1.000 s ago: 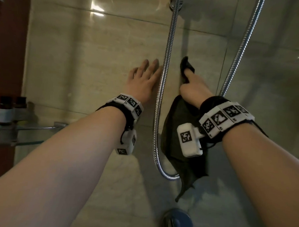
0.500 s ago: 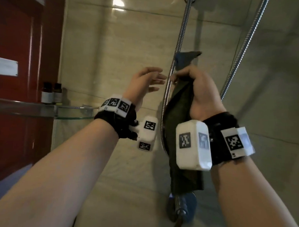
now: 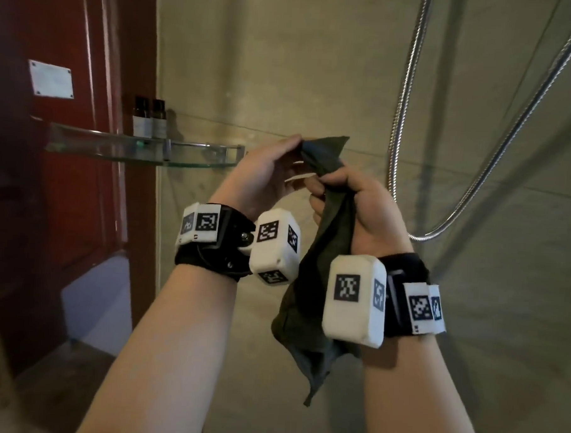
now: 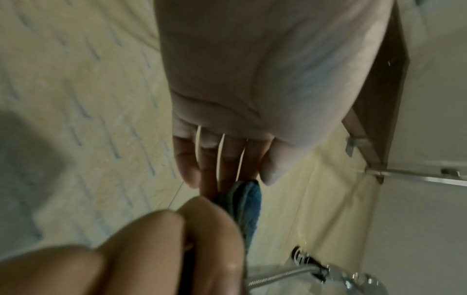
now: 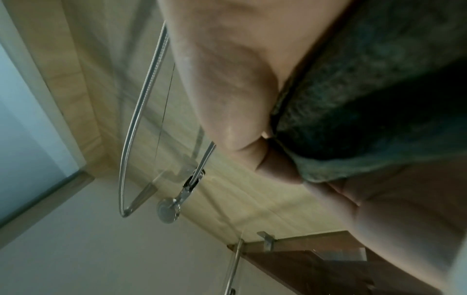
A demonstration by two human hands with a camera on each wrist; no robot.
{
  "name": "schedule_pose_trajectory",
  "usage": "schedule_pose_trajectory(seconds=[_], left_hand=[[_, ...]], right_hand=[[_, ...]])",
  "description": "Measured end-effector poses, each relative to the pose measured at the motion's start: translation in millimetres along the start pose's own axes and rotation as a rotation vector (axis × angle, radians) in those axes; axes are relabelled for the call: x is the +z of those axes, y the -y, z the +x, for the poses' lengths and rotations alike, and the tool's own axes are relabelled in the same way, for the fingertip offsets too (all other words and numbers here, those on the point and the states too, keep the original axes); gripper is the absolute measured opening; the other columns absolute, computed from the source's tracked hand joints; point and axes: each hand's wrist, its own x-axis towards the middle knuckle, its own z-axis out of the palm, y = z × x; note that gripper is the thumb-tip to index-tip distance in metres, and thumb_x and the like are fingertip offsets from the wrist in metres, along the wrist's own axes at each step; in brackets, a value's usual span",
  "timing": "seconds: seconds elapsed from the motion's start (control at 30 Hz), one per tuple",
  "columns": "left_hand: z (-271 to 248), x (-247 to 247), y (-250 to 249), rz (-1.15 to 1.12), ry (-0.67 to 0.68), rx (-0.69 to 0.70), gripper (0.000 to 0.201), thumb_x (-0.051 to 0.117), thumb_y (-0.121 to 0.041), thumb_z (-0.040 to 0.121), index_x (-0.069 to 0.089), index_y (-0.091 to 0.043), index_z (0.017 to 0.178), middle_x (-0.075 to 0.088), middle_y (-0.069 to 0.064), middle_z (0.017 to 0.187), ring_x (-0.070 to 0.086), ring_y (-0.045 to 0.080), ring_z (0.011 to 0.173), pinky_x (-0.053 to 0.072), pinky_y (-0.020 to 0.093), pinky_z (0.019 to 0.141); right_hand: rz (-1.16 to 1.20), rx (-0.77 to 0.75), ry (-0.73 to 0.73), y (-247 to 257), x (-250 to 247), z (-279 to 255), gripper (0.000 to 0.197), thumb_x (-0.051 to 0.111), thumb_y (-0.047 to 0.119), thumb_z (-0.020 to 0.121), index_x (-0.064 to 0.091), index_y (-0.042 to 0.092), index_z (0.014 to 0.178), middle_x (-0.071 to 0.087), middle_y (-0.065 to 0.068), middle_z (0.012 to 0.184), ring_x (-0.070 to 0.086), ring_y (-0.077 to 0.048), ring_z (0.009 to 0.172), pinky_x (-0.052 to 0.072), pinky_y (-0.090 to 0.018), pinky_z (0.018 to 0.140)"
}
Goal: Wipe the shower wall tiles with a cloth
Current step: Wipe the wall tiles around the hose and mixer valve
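While it is held clear of the beige glazed wall tiles [image 3: 316,70], the dark green, soft terry cloth [image 3: 325,250] is bunched in the clenched fingers of the right hand [image 3: 360,206], its loose tail hanging limp below the wrist. Its upper corner is pinched at the fingertips of the left hand [image 3: 263,176], apparently so that the fabric can be refolded or a fresh face exposed before wiping. Well apart on the right, a ribbed, looping chrome shower hose [image 3: 475,178] is seen. On the left, a curved clear glass corner shelf [image 3: 123,147] carries two small dark bottles [image 3: 149,117].
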Motion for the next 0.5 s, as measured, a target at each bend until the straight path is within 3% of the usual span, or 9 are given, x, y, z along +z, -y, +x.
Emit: schedule_pose_trajectory(seconds=[0.13,0.23,0.37,0.47,0.5], left_hand=[[-13.6,-29.2,13.8,-0.003,-0.062,-0.126,0.024,0.047,-0.026,0.099,0.063,-0.009,0.103,0.069,0.005,0.09,0.063,0.013,0.073,0.047,0.024,0.06],[-27.7,-46.9,28.2,-0.027,-0.105,-0.198,0.021,0.049,-0.025,0.097,0.063,-0.01,0.101,0.069,0.004,0.084,0.063,0.012,0.066,0.046,0.024,0.061],[-41.1,-64.7,47.7,-0.108,-0.119,-0.278,0.017,0.059,-0.023,0.087,0.063,-0.01,0.098,0.069,0.001,0.076,0.063,0.009,0.065,0.047,0.022,0.065],[-40.7,-72.1,56.0,-0.126,-0.148,-0.313,0.003,0.06,-0.012,0.087,0.062,-0.009,0.086,0.064,0.0,0.064,0.058,0.007,0.057,0.046,0.016,0.056],[-39.5,-74.6,58.2,-0.125,-0.159,-0.315,0.006,0.061,-0.008,0.087,0.065,-0.009,0.082,0.062,0.002,0.066,0.055,0.008,0.058,0.046,0.016,0.053]], right_hand=[[0.025,0.053,0.015,-32.5,1.5,3.4,0.011,0.048,0.01,0.074,0.039,0.01,0.081,0.037,-0.005,0.064,0.039,-0.01,0.043,0.038,-0.018,0.041],[0.036,0.118,0.014,-57.2,0.0,2.3,0.006,0.044,0.013,0.084,0.04,0.01,0.082,0.038,-0.005,0.065,0.04,-0.008,0.042,0.038,-0.017,0.04],[0.105,0.167,-0.09,-82.4,-6.2,1.0,0.029,0.045,0.031,0.093,0.051,0.005,0.104,0.044,-0.004,0.064,0.044,-0.007,0.043,0.036,-0.015,0.039],[0.086,0.168,-0.167,-94.7,-17.1,0.5,0.038,0.047,0.04,0.091,0.054,0.008,0.109,0.044,-0.003,0.062,0.039,-0.008,0.046,0.033,-0.016,0.041],[0.067,0.169,-0.209,-97.9,-20.1,-0.4,0.035,0.048,0.039,0.091,0.056,0.008,0.108,0.046,-0.003,0.062,0.04,-0.009,0.047,0.034,-0.016,0.042]])
